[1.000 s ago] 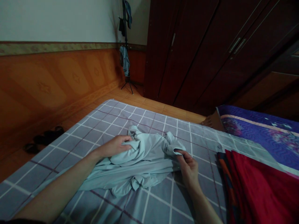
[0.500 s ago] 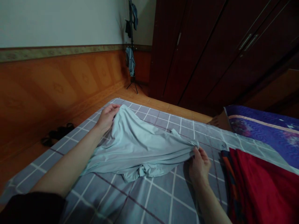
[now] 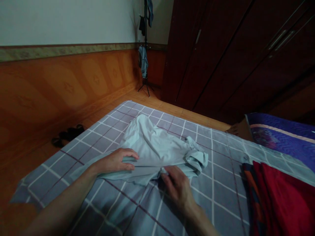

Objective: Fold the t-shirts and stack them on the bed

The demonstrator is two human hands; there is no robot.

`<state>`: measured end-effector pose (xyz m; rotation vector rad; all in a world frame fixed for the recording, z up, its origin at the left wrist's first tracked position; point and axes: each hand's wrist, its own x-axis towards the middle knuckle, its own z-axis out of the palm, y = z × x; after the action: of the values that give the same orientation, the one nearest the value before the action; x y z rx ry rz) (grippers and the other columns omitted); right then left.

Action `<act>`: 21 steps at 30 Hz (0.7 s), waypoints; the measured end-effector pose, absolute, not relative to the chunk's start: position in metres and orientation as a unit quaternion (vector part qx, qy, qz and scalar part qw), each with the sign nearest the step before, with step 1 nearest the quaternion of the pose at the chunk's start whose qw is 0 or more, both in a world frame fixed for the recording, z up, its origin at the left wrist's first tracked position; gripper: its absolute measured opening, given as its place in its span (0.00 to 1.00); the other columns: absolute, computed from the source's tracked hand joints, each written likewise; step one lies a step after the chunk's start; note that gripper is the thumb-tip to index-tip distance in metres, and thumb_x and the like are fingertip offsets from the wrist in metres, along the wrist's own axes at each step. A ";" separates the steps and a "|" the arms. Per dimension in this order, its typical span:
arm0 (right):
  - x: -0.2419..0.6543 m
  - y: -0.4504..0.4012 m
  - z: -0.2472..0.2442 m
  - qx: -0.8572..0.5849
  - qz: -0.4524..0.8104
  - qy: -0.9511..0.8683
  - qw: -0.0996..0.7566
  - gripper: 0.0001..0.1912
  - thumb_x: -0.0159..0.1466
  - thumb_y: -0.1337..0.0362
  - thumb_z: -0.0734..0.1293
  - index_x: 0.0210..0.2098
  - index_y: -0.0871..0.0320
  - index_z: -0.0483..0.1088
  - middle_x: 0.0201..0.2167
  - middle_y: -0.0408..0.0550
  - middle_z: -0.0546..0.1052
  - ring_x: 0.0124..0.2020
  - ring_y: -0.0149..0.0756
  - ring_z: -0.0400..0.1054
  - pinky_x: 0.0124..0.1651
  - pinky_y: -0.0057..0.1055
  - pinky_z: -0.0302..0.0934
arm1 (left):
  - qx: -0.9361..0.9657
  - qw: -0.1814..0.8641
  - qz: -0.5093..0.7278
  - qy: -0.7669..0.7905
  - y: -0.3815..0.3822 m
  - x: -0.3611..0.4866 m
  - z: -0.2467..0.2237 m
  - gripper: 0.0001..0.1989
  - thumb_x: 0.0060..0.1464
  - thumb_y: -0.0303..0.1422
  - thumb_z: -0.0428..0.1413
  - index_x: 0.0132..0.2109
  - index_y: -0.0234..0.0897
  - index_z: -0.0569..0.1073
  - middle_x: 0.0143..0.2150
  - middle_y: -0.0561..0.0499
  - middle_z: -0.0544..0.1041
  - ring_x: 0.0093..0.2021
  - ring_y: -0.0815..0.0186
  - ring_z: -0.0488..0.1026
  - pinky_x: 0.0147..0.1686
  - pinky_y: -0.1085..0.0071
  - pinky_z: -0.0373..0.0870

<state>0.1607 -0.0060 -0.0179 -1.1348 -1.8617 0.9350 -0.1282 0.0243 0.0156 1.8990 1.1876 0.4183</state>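
A crumpled pale mint garment [image 3: 157, 144], its kind unclear from the folds, lies on a bed with a grey checked sheet [image 3: 137, 216]. My left hand [image 3: 118, 160] is over the garment's left near part, thumb and fingers apart, with nothing pinched between them. At the garment's near edge, my right hand [image 3: 177, 186] pinches a bunched bit of the cloth between thumb and fingers. The cloth's right end is bunched up, and its far left corner makes a raised, rounded fold.
Folded red and dark clothes [image 3: 283, 193] lie on the bed at the right. Beyond them is a purple patterned mattress [image 3: 283, 134]. A coat stand [image 3: 145, 42], a dark wardrobe [image 3: 216, 55] and black sandals [image 3: 67, 135] are around the bed.
Both hands have left the garment's far corners and come nearer to me. My right hand has moved left and taken the near edge; the stretched cloth has slackened. The view has shifted slightly.
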 end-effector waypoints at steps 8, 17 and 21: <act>0.239 0.049 -0.021 -0.530 0.588 -0.101 0.602 0.06 0.56 0.61 0.66 0.30 0.57 0.72 0.23 0.45 0.78 0.30 0.42 0.74 0.36 0.39 0.70 | 0.814 0.341 0.098 0.460 0.023 -0.118 0.010 0.39 0.45 0.35 0.62 0.64 0.44 0.58 0.64 0.46 0.61 0.62 0.53 0.59 0.61 0.58 0.54; 0.234 0.046 -0.026 -0.527 0.589 -0.089 0.606 0.10 0.56 0.61 0.67 0.36 0.60 0.73 0.27 0.47 0.79 0.34 0.42 0.75 0.39 0.38 0.70 | 0.835 0.325 0.086 0.436 0.024 -0.118 0.000 0.31 0.44 0.42 0.64 0.56 0.45 0.68 0.65 0.45 0.58 0.64 0.49 0.55 0.60 0.55 0.54; 0.235 0.048 -0.023 -0.526 0.589 -0.062 0.611 0.08 0.56 0.62 0.67 0.34 0.60 0.73 0.27 0.46 0.79 0.34 0.42 0.75 0.39 0.37 0.71 | 0.848 0.345 0.052 0.399 0.017 -0.112 0.004 0.21 0.46 0.40 0.63 0.49 0.44 0.73 0.68 0.48 0.52 0.67 0.48 0.46 0.63 0.50 0.43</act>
<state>0.2355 0.0475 -0.0230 -1.2130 -0.1434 1.3598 -0.1119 0.0167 0.0042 2.2011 1.0354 0.1350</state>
